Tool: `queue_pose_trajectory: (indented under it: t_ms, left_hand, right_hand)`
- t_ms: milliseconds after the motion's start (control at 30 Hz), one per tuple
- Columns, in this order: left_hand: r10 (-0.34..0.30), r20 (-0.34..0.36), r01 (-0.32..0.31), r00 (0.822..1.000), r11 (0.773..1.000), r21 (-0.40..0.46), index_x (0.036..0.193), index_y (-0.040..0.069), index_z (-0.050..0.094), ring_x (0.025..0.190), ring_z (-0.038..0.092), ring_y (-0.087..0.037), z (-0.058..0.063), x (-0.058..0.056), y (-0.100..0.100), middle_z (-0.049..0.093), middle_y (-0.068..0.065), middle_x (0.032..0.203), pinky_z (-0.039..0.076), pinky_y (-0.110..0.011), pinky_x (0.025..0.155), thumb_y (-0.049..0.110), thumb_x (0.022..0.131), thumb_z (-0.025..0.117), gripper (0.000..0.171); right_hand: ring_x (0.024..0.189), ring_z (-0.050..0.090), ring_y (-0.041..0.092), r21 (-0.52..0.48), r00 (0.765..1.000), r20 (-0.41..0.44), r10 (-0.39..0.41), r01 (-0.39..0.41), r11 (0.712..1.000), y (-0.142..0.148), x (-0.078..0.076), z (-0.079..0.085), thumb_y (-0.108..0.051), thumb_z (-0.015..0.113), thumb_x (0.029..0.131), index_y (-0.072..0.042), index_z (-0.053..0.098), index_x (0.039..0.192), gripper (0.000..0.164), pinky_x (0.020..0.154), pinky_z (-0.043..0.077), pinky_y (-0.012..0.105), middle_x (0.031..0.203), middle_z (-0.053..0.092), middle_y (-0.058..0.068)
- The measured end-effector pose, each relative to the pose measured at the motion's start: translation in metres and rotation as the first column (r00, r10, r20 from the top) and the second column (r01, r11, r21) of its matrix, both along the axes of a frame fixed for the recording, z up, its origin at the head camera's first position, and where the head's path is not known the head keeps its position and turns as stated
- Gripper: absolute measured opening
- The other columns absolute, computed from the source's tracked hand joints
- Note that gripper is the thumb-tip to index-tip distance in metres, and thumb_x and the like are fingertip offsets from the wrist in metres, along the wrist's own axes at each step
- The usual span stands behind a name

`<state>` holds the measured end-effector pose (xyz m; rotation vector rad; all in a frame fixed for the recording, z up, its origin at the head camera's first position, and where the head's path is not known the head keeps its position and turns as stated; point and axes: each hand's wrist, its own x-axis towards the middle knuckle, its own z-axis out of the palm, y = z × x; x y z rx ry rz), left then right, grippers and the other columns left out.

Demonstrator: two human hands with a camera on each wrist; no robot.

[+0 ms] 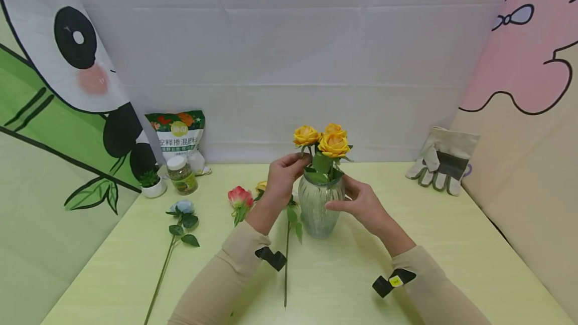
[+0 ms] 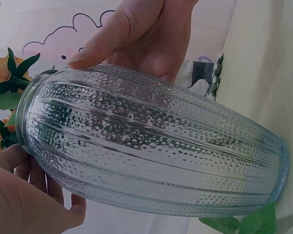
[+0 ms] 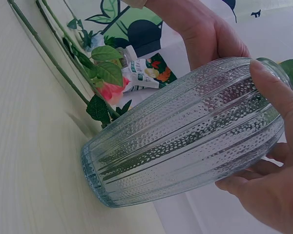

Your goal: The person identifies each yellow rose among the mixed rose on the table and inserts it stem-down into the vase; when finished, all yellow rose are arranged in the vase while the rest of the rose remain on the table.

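Observation:
A ribbed clear glass vase stands upright on the table, with several yellow roses and their green leaves rising from its mouth. My right hand grips the vase from the right, its thumb on the near side and fingers round the far side. That thumb and the fingers spread along the bumpy glass show in the right wrist view. At the rim's left, my left hand pinches the stem of the leftmost yellow rose. In the left wrist view, its fingers are curled close beside the rim.
On the left lie a blue rose and a pink-red rose; another yellow rose is partly behind the left hand. Further back stand a potted plant, a lidded jar and a printed bag. Work gloves rest at the right.

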<state>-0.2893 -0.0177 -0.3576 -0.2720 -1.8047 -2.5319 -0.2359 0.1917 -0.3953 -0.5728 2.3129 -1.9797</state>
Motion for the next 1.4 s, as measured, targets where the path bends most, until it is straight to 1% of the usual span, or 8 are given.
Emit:
queue_pose_trajectory:
  t_ms: [167,367,533,700,933,1100,1233,1400]
  left_hand:
    - [-0.008,0.029,0.006,1.000,0.999,0.039,0.107,-0.003,0.073,0.091,0.065,-0.011,0.000,0.003,-0.001,0.070,-0.001,0.096,0.053,-0.030,0.090,0.005,0.094,0.070,0.015]
    - [0.006,0.011,-0.007,1.000,0.997,0.079,0.118,-0.012,0.065,0.087,0.067,-0.012,-0.005,0.004,-0.008,0.070,-0.004,0.095,0.052,-0.040,0.099,-0.001,0.096,0.064,0.025]
    - [0.009,0.013,-0.011,1.000,0.994,0.113,0.107,-0.003,0.072,0.084,0.070,-0.014,-0.011,0.006,-0.015,0.072,-0.003,0.086,0.053,-0.039,0.098,-0.001,0.095,0.065,0.013]
    - [-0.002,0.019,-0.001,1.000,0.990,0.139,0.097,0.006,0.076,0.092,0.071,-0.019,-0.021,0.006,-0.026,0.075,-0.004,0.092,0.055,-0.037,0.095,0.000,0.095,0.067,0.011]
    - [0.043,0.067,-0.053,0.997,0.985,0.164,0.099,0.001,0.075,0.087,0.072,-0.018,-0.038,0.004,-0.047,0.075,-0.006,0.091,0.057,-0.033,0.090,-0.003,0.093,0.068,0.009]
    - [0.095,0.101,-0.107,0.990,0.986,0.126,0.113,-0.010,0.068,0.087,0.072,-0.018,-0.048,0.003,-0.062,0.075,-0.005,0.090,0.057,-0.036,0.092,-0.005,0.093,0.068,0.021]
    - [0.120,0.126,-0.129,0.985,0.990,0.063,0.121,-0.013,0.063,0.091,0.072,-0.018,-0.059,-0.001,-0.075,0.075,-0.003,0.092,0.053,-0.041,0.098,-0.001,0.093,0.069,0.030]
    - [0.157,0.131,-0.151,0.979,0.987,-0.057,0.123,-0.013,0.063,0.105,0.068,-0.030,-0.073,-0.007,-0.087,0.075,-0.006,0.098,0.049,-0.045,0.103,0.005,0.093,0.072,0.037]
  right_hand:
    - [0.143,0.037,0.028,-0.007,1.000,-0.001,0.004,-0.004,1.000,-0.001,0.000,0.000,-0.021,0.083,0.085,-0.015,0.033,0.157,0.088,0.109,0.041,0.050,0.157,0.038,0.004]
    - [0.143,0.036,0.028,-0.006,1.000,-0.004,0.001,-0.001,1.000,-0.001,0.001,0.001,-0.021,0.084,0.084,-0.016,0.034,0.157,0.088,0.110,0.039,0.051,0.156,0.039,0.004]
    - [0.144,0.036,0.028,-0.008,1.000,-0.005,0.003,-0.003,1.000,-0.001,0.000,0.000,-0.020,0.084,0.084,-0.016,0.034,0.156,0.088,0.111,0.038,0.051,0.156,0.039,0.004]
    - [0.144,0.035,0.029,-0.002,1.000,0.000,-0.003,0.003,1.000,-0.001,0.000,-0.001,-0.022,0.084,0.083,-0.016,0.034,0.157,0.089,0.111,0.038,0.051,0.157,0.039,0.004]
    - [0.145,0.033,0.030,0.002,1.000,-0.005,0.000,0.000,1.000,-0.001,0.000,-0.001,-0.021,0.085,0.083,-0.014,0.033,0.157,0.090,0.112,0.037,0.051,0.157,0.037,0.006]
    - [0.144,0.034,0.030,0.008,1.000,-0.004,-0.005,0.005,1.000,-0.002,0.000,0.000,-0.022,0.084,0.083,-0.014,0.034,0.157,0.090,0.112,0.037,0.050,0.157,0.038,0.005]
    - [0.145,0.033,0.030,0.014,1.000,-0.003,-0.003,0.003,1.000,-0.002,0.001,0.000,-0.023,0.084,0.084,-0.014,0.033,0.157,0.090,0.112,0.037,0.051,0.158,0.037,0.006]
    - [0.145,0.033,0.030,0.005,1.000,0.001,-0.004,0.004,1.000,-0.002,0.001,0.000,-0.022,0.084,0.083,-0.013,0.032,0.157,0.091,0.111,0.038,0.050,0.158,0.036,0.006]
